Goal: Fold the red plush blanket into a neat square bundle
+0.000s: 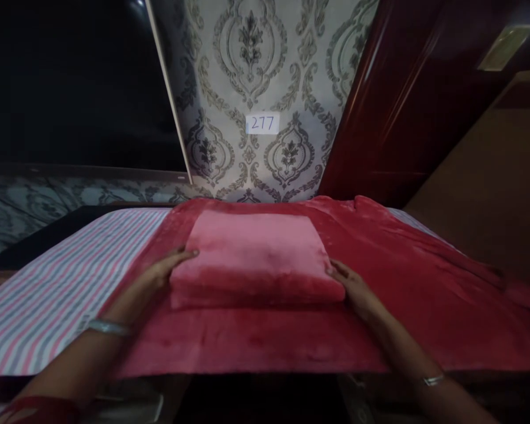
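A folded pink plush blanket lies in a neat rectangle on top of a spread red plush blanket. My left hand rests flat against the fold's left side, fingers touching its edge. My right hand presses against the fold's right side, fingertips tucked at its lower corner. Both hands flank the bundle without lifting it. Each wrist wears a thin metal bangle.
A pink, white and grey striped sheet covers the surface to the left. Patterned wallpaper with a small label reading 277 stands behind. A dark red wooden door is at the right, a dark window at the left.
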`<state>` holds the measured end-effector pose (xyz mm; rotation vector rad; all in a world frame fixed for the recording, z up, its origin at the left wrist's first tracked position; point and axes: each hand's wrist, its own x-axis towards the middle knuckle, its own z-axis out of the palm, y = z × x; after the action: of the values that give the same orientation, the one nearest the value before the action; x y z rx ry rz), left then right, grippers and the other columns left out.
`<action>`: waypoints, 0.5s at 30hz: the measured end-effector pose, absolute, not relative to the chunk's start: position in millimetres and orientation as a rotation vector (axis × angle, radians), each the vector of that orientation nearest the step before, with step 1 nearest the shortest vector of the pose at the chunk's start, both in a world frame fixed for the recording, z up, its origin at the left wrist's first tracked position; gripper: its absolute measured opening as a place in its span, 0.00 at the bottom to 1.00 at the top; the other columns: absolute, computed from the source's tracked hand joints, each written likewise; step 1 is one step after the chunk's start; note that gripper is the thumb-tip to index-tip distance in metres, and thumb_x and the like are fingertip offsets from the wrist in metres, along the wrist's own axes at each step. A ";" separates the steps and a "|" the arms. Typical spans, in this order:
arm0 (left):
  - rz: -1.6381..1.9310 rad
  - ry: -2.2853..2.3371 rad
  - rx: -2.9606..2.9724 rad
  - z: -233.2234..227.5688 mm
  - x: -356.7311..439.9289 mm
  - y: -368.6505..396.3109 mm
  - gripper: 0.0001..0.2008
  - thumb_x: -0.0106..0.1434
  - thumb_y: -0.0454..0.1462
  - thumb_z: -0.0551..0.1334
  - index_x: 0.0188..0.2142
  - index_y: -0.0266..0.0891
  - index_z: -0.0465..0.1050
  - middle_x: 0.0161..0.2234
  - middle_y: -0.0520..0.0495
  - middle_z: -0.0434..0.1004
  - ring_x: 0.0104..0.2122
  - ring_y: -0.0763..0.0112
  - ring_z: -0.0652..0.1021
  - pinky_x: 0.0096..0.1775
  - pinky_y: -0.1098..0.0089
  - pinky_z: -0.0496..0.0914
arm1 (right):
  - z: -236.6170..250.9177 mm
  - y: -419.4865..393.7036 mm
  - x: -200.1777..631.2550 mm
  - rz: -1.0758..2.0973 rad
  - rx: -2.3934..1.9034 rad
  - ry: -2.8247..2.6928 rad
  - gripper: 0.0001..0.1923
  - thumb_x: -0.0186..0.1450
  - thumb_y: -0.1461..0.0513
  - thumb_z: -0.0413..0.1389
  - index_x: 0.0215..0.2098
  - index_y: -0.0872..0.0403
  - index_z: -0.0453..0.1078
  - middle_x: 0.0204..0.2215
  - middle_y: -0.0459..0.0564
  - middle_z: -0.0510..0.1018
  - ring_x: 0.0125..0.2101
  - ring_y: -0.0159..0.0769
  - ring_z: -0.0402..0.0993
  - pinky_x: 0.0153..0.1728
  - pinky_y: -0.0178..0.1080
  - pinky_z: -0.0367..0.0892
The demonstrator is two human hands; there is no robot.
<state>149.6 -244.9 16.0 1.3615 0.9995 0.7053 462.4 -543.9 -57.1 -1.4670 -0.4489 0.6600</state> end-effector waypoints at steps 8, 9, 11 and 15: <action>0.816 1.179 1.869 -14.9 110.5 -264.6 0.28 0.49 0.59 0.66 0.39 0.41 0.76 0.41 0.43 0.80 0.44 0.53 0.77 0.45 0.64 0.71 | -63.7 -564.0 477.1 0.410 -1.813 -0.737 0.28 0.54 0.38 0.61 0.39 0.51 0.81 0.47 0.54 0.81 0.51 0.55 0.74 0.58 0.52 0.63; 0.792 1.184 1.907 -13.7 108.9 -267.8 0.27 0.50 0.60 0.65 0.37 0.41 0.76 0.38 0.44 0.80 0.42 0.54 0.77 0.43 0.65 0.70 | -59.5 -559.4 480.2 0.392 -1.842 -0.761 0.28 0.55 0.38 0.60 0.37 0.51 0.81 0.44 0.54 0.82 0.48 0.55 0.74 0.55 0.52 0.65; 0.783 1.223 1.939 -12.2 108.2 -274.2 0.27 0.49 0.60 0.64 0.37 0.41 0.75 0.34 0.45 0.78 0.38 0.56 0.77 0.38 0.66 0.69 | -52.8 -545.5 487.6 0.347 -1.899 -0.805 0.26 0.56 0.39 0.58 0.33 0.52 0.80 0.38 0.53 0.82 0.43 0.52 0.75 0.49 0.49 0.68; 0.799 1.305 1.881 -13.5 111.0 -279.7 0.24 0.47 0.57 0.66 0.34 0.42 0.73 0.28 0.48 0.75 0.32 0.58 0.75 0.31 0.67 0.67 | -45.9 -511.1 504.1 0.327 -1.954 -0.833 0.21 0.52 0.42 0.61 0.21 0.52 0.74 0.23 0.50 0.76 0.30 0.41 0.70 0.32 0.39 0.65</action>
<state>111.0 -279.7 -13.5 1.8809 1.3049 0.7990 504.1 -511.1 -45.9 -1.9542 -0.8335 0.3267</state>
